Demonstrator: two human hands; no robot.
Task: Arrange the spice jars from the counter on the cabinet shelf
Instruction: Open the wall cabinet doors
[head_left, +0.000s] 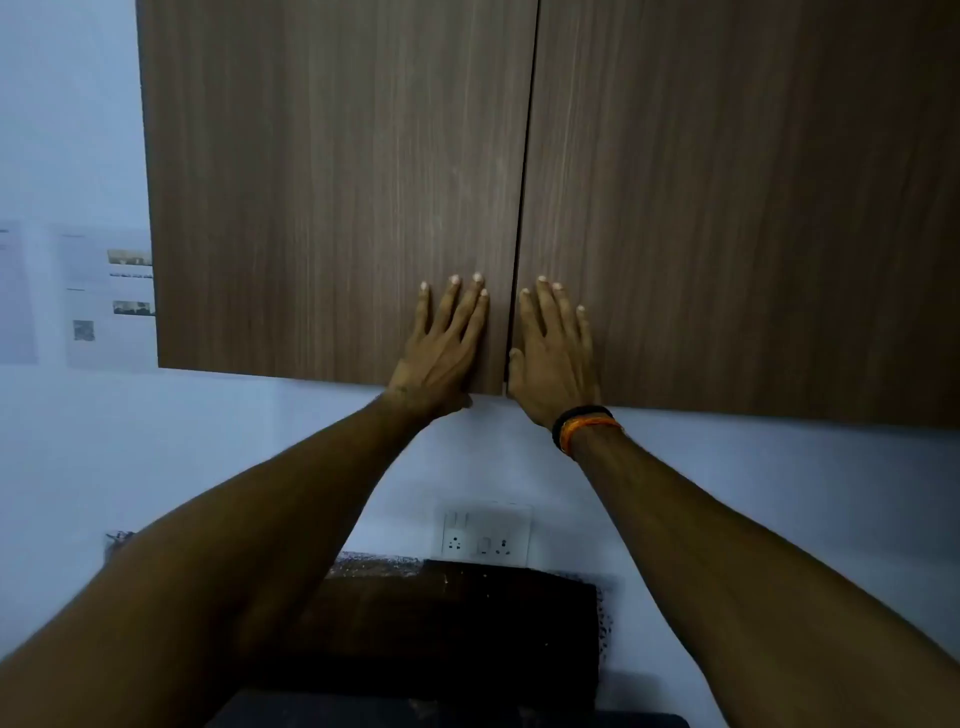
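In the head view, both arms reach up to a brown wooden wall cabinet (337, 182) with its two doors closed. The left hand (441, 353) lies flat on the left door (311, 234), near its lower inner corner, with the fingers straight and spread; its grip is open and holds nothing. The right hand (553, 358) lies flat on the right door (753, 234), just beside the gap between the doors, fingers straight as well, gripping nothing. A black and orange wristband (584, 427) sits on the right wrist. The spice jars and the shelf are not visible here. Below, a white socket plate (485, 535) is on the wall above a dark surface (441, 623), perhaps the desk. Papers (98, 296) hang on the left wall.
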